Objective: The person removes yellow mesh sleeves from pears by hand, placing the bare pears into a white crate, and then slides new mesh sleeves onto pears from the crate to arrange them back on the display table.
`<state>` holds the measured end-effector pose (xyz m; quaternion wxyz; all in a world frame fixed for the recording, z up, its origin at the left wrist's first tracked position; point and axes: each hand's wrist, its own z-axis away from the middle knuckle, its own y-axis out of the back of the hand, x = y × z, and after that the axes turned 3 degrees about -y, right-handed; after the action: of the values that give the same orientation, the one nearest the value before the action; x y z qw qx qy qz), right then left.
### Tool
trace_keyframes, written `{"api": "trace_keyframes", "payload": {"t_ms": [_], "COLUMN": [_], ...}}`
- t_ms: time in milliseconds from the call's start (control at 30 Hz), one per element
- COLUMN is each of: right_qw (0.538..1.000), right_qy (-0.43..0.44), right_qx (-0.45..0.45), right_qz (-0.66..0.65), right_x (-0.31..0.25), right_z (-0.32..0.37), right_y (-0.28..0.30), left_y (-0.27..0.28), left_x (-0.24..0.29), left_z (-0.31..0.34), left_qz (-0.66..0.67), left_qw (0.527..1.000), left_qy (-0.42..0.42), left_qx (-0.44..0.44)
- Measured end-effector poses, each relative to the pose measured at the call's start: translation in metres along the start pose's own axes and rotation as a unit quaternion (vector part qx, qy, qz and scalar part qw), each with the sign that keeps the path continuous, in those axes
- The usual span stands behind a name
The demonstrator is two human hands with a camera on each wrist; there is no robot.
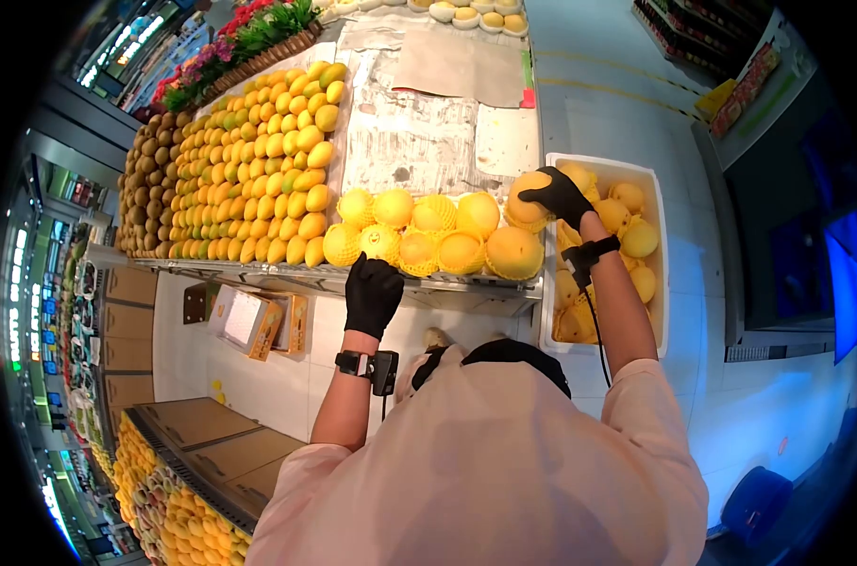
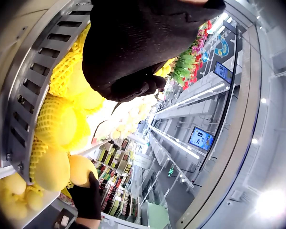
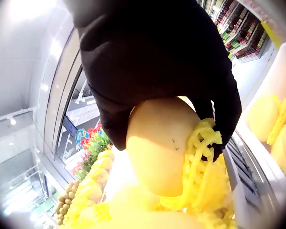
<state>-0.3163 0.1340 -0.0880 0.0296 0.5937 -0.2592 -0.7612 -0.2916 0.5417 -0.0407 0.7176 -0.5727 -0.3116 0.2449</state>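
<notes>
My right hand (image 1: 556, 193), in a black glove, grips a smooth yellow melon (image 3: 162, 143) over the right end of the front rows. Its yellow foam net (image 3: 200, 162) covers only one side, beneath the fingertips. My left hand (image 1: 374, 294), also gloved, is at the stand's front edge, close by a netted melon with a smiling face (image 1: 379, 242). The left fingers bend loosely, and nothing shows in them. Two rows of melons, most in yellow foam nets (image 1: 435, 212), line the front of the display.
A white foam box (image 1: 657, 283) of netted melons stands right of the display. Mangoes (image 1: 259, 170) and brown kiwi-like fruit (image 1: 150, 179) fill the left side. A slotted metal rail (image 2: 26, 100) runs along the front edge. Cartons (image 1: 259, 321) lie on the floor below.
</notes>
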Motion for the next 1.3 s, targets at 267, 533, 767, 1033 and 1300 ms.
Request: {"api": "trace_keyframes", "payload": {"t_ms": [267,533,767,1033,1300], "right_qw": [0.963,0.859,0.838,0.805,0.881], "right_qy": [0.021,0.136,0.179,0.171,0.192], "right_qx": [0.019,-0.088,-0.141,-0.143,-0.114], "right_qz": [-0.267,-0.487,-0.496,-0.549,-0.418], "right_x": [-0.064,-0.081,-0.077,-0.085,-0.105], "right_z": [0.045,0.081,0.103,0.122,0.132], "right_y": [0.043,0.018,-0.01,-0.014,-0.008], "left_y": [-0.029,-0.086,-0.11,-0.099,-0.063], "left_x": [-0.029,-0.063,-0.09,-0.089,-0.079], "left_z": [-0.02,-0.044,-0.047,-0.05,-0.069], "left_qz": [-0.213,-0.457,-0.529,-0.598,-0.7], "left_qw": [0.974,0.888,0.848,0.785,0.675], "left_qy": [0.025,0.008,-0.041,-0.117,-0.221], "left_qx": [-0.067,-0.045,-0.009,0.115,0.077]}}
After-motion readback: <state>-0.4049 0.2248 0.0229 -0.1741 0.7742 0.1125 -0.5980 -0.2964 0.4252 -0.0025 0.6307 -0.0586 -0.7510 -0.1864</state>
